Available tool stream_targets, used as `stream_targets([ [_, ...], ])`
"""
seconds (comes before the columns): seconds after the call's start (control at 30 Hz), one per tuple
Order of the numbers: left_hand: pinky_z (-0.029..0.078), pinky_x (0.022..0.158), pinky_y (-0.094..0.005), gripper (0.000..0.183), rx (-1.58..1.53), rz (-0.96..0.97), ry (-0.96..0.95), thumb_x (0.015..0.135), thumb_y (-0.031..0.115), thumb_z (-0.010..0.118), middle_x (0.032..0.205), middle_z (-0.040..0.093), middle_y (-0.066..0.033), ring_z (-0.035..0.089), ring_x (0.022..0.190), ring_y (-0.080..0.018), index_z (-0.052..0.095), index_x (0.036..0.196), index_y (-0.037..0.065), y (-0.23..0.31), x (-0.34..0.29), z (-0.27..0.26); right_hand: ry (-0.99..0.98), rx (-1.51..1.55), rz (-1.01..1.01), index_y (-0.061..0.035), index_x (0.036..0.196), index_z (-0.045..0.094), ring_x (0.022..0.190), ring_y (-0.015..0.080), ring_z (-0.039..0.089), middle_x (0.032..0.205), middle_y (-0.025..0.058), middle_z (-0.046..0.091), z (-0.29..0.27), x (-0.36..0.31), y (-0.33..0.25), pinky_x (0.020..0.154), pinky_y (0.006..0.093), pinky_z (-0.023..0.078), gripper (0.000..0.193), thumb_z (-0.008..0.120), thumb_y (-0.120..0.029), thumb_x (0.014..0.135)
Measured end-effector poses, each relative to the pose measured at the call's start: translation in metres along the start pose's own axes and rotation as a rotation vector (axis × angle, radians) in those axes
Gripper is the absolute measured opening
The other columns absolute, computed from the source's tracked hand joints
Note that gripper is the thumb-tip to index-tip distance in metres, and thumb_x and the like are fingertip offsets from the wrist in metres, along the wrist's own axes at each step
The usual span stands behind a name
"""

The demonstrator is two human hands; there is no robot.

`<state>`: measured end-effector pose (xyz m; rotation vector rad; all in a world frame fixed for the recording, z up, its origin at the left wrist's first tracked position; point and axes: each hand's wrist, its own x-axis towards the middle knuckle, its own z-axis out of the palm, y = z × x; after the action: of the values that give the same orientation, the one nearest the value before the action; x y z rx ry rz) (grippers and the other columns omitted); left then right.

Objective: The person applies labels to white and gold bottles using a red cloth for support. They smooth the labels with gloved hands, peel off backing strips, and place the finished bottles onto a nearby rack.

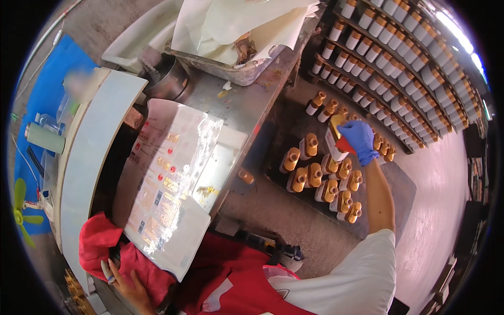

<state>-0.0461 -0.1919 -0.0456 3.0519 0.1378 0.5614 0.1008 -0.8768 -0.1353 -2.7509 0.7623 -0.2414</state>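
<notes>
My right hand (357,139), in a blue glove, is closed around a white bottle with a gold shoulder (329,142). A patch of red shows on or beside it under the fingers. Below that hand, several similar gold-topped bottles (328,190) stand in a group on a dark board (396,189). More gold-necked bottles (316,103) stand just beyond. At the lower left, my bare left hand (131,291) lies on a bunched red cloth (105,241), fingers apart and holding nothing. One finger has a pale covering on it.
Tiered racks of white and gold-brown bottles (386,34) rise at the far right. A plastic-covered printed sheet (168,173) lies before me on the metal bench (231,100). Beyond it are a paper-lined tray (252,73) and a metal pot (168,79). A green fan (20,210) stands far left.
</notes>
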Motion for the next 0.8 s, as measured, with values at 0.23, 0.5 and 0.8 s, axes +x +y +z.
stream_targets([
  [0.23,0.028,0.108,-0.0442,0.059,0.165,-0.113,-0.073,0.088,0.011,0.055,0.148,0.031,-0.0221,0.031,0.134,-0.0405,0.035,0.143,0.007,0.012,0.000,-0.003,-0.116,0.084,0.264,-0.0116,0.091,0.074,0.086,0.0329,0.066,0.090,0.0172,0.069,0.124,0.076,0.114,0.078,0.0412,0.051,0.042,0.067,-0.050,0.074],
  [0.5,0.032,0.105,-0.0442,0.057,0.301,-0.113,-0.153,0.090,0.013,0.055,0.146,0.033,-0.0232,0.035,0.132,-0.0406,0.036,0.143,0.007,0.009,0.006,-0.006,-0.169,0.181,0.337,-0.0081,0.094,0.072,0.084,0.0347,0.067,0.090,0.0187,0.069,0.225,0.106,0.164,0.076,0.0398,0.051,0.046,0.068,-0.049,0.074],
  [0.8,0.034,0.103,-0.0446,0.055,0.128,-0.252,-0.197,0.089,0.017,0.055,0.144,0.036,-0.0236,0.038,0.128,-0.0417,0.040,0.141,0.008,0.019,0.014,-0.006,-0.243,0.214,0.329,-0.0062,0.094,0.070,0.087,0.0375,0.065,0.090,0.0220,0.066,0.286,0.075,0.190,0.075,0.0414,0.050,0.043,0.061,-0.045,0.080],
])
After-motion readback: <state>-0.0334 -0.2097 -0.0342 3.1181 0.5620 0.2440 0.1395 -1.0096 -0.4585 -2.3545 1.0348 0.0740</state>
